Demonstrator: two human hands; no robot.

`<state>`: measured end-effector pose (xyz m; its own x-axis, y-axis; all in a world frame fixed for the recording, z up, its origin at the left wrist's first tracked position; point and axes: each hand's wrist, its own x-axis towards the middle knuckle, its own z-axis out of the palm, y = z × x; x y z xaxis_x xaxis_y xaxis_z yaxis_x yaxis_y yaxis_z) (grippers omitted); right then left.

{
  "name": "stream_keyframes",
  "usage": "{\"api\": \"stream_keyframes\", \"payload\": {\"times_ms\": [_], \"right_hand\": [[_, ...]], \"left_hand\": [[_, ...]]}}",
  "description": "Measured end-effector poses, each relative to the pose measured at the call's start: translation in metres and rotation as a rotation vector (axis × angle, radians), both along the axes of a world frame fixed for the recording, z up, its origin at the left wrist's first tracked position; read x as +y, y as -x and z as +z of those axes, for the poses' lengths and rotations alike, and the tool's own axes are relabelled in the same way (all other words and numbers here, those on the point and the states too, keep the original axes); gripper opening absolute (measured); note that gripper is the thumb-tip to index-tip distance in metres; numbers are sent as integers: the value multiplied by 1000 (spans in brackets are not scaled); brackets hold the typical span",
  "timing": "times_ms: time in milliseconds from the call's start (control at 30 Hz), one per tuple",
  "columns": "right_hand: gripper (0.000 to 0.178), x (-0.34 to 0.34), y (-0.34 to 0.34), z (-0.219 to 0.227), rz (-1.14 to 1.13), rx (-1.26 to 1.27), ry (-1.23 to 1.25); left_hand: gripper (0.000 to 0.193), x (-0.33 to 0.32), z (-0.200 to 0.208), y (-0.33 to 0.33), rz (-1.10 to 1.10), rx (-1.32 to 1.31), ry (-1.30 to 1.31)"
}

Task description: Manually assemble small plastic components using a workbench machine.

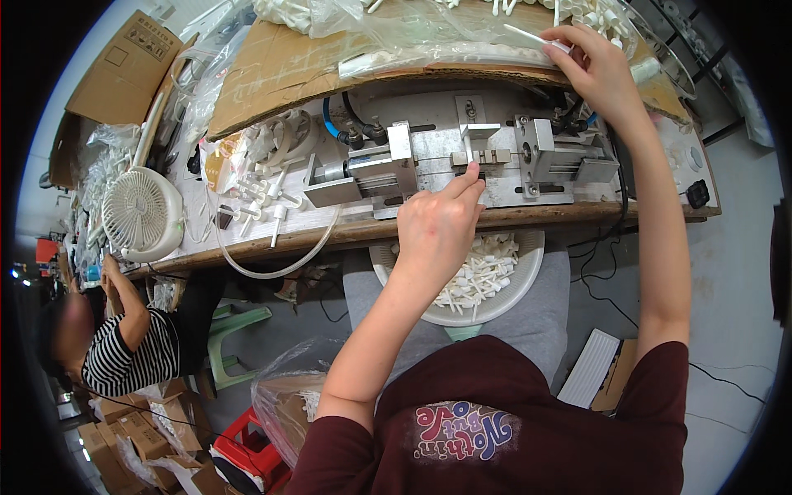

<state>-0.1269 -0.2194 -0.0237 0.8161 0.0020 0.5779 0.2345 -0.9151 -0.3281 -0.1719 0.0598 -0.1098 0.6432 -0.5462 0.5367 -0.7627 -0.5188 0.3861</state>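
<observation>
White bowl (528,285), cardboard sheet (280,70) beyond

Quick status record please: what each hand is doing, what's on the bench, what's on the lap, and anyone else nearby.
left hand: fingertips pressed at the centre of the metal press fixture
right hand: reaching to the clear plastic bag at the back, pinching a thin white tube
lap: white basin filled with small white plastic parts
bench left: white desk fan, loose white parts, clear hose
bench cover: cardboard sheet under the bag
other person: striped sleeve, lower left, seated at the same bench
</observation>
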Motion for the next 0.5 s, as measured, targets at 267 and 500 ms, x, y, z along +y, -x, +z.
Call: {"api": "stream_keyframes", "payload": {"times_ms": [267,500], "right_hand": [[15,101,74,-23,22,-42,-711],[14,137,104,-41,114,167,-773]], "left_hand": [[38,0,11,6,-22,52,171],[33,2,28,8,-66,-66,347]]}}
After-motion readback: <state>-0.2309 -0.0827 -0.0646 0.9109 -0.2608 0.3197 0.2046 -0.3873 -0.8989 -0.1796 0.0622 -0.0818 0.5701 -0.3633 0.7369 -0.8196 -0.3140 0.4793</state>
